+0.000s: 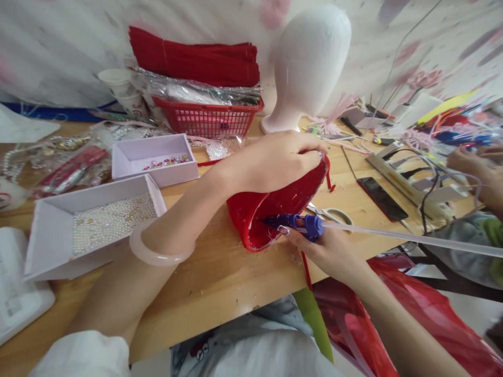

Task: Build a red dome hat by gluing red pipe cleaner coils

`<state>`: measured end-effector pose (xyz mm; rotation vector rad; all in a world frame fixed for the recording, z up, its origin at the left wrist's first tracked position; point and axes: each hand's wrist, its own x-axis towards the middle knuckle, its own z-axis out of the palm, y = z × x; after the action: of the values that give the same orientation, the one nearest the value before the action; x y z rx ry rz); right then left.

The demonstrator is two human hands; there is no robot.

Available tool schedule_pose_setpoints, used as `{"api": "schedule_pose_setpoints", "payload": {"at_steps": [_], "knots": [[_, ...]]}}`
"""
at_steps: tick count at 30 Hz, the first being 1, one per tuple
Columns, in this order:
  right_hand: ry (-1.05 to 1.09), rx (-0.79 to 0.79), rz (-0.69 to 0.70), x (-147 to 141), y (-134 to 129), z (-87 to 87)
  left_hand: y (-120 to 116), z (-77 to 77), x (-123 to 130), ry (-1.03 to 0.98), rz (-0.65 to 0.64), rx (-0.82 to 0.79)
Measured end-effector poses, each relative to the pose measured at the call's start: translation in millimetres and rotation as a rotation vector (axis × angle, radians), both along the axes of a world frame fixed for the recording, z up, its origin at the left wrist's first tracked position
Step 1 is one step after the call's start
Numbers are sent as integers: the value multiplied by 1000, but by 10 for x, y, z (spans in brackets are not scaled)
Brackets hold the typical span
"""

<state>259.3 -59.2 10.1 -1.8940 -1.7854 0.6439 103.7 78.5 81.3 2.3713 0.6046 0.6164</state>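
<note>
A red fabric piece (245, 209), curved like an open shell, lies on its side on the wooden table. Over its top and far edge bends my left hand (283, 159), fingers closed on the rim near its right end. My right hand (320, 246) is wrapped round a blue glue gun (301, 225), whose dark nozzle points left into the hollow of the red piece. A long clear glue stick (393, 235) sticks out of the gun's back end to the right. The nozzle tip is partly lost in shadow.
Boxes of pearls (94, 256) and gems (157, 175) stand left. Behind are a red basket (212, 120) and a white foam head (310, 57). Scissors (338, 214), a phone (381, 199) and a power strip (404, 183) lie right. Another person's hands (471, 162) are at far right.
</note>
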Motion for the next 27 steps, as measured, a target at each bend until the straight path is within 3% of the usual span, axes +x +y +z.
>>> {"api": "schedule_pose_setpoints", "payload": {"at_steps": [22, 27], "knots": [[-67, -156, -21, 16, -185, 129, -63, 54, -13, 31, -16, -20], [-93, -74, -24, 22, -145, 84, -95, 70, -22, 32, -24, -22]]}}
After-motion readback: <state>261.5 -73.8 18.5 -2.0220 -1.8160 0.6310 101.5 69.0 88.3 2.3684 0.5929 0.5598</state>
